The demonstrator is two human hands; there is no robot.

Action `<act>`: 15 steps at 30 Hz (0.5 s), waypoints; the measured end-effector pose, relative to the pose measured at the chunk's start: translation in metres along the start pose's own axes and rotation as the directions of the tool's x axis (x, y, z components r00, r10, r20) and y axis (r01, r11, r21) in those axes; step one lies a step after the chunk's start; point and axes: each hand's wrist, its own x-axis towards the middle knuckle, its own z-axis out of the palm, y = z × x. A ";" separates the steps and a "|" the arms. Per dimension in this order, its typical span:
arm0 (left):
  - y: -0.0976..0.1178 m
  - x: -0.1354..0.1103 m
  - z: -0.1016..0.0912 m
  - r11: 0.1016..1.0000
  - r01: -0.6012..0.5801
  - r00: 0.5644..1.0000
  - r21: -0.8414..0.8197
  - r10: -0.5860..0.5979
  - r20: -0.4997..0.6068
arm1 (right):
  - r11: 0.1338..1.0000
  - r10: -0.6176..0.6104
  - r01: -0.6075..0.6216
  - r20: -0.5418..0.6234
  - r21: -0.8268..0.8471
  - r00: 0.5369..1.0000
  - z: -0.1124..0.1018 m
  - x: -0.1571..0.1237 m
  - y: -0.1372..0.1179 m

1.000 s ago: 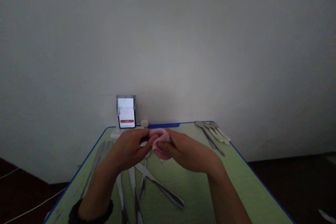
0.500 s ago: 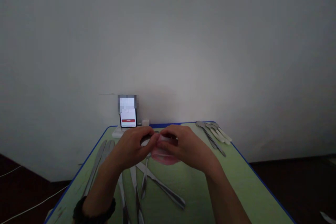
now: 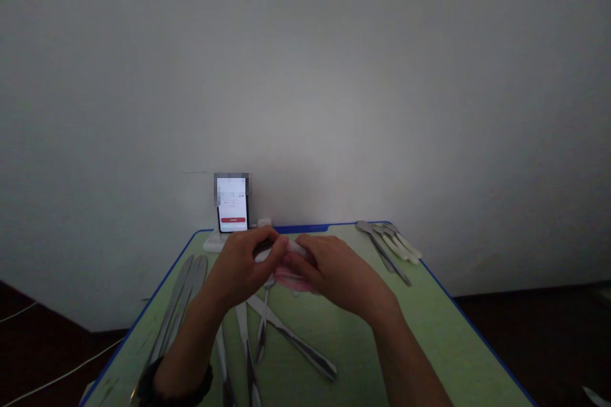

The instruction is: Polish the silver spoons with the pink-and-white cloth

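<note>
A thin pink and white cloth (image 3: 292, 280) is bunched between my two hands above the middle of the table. My left hand (image 3: 245, 262) is closed, its thumb and fingertips pinching the cloth's left edge. A pale, shiny shape shows inside the curl of the left fingers; I cannot make out what it is. My right hand (image 3: 334, 267) is closed around the right part of the cloth. Below the hands lie a fork or spoon (image 3: 261, 334), its head partly hidden, and a table knife (image 3: 305, 346) slanting to the right.
More knives (image 3: 184, 292) lie along the left side, partly behind my left forearm. At the back right are metal spoons (image 3: 384, 251) and several pale-handled utensils (image 3: 401, 245). A lit phone (image 3: 233, 210) stands on a white stand (image 3: 214, 241) by the wall (image 3: 305, 76). The green table (image 3: 363, 356) has a blue edge.
The cloth is gathered smaller and hangs less below my hands. My right hand has shifted slightly and closed further over it; my left hand stays nearly in place.
</note>
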 end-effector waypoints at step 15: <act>0.009 0.003 0.003 0.992 0.118 0.993 -0.044 -0.118 0.004 | 0.981 -0.110 0.111 -0.015 0.161 0.994 -0.020 -0.005 0.004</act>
